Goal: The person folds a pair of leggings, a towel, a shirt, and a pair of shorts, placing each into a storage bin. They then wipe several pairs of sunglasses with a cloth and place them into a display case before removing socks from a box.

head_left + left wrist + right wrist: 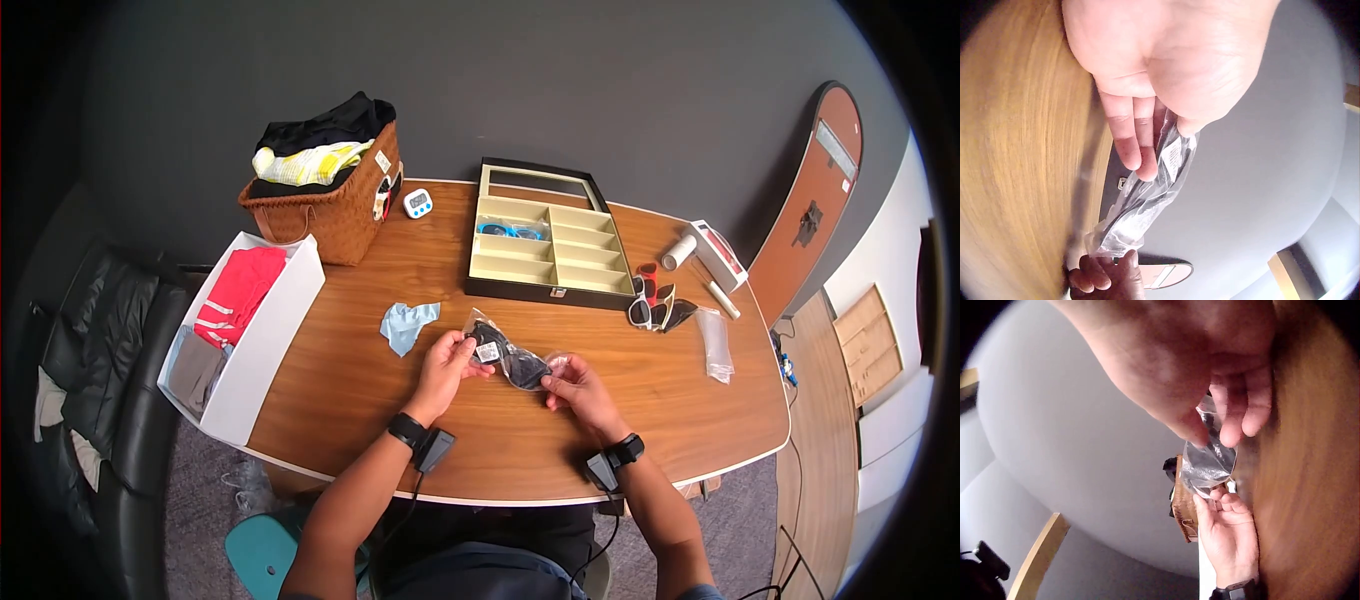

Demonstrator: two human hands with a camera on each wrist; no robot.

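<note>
A clear plastic bag with dark sunglasses inside (525,369) is stretched between both hands above the table's front half. The left hand (447,372) pinches its left end, beside a white label, between thumb and fingers. At the other end, the right hand (584,393) pinches the plastic. In the left wrist view the bag (1147,194) hangs from the left hand (1172,62), with the right fingers at its far end. The right wrist view has the bag (1210,464) between the right hand (1191,369) and the left hand lower down.
Behind the hands stands an open compartment case (513,270) with blue glasses in one slot. A light blue cloth (408,325) lies left. To the right are several glasses (660,302), an empty plastic sleeve (715,345) and a white box (718,256). A white bin (262,355) and wicker basket (345,215) stand left.
</note>
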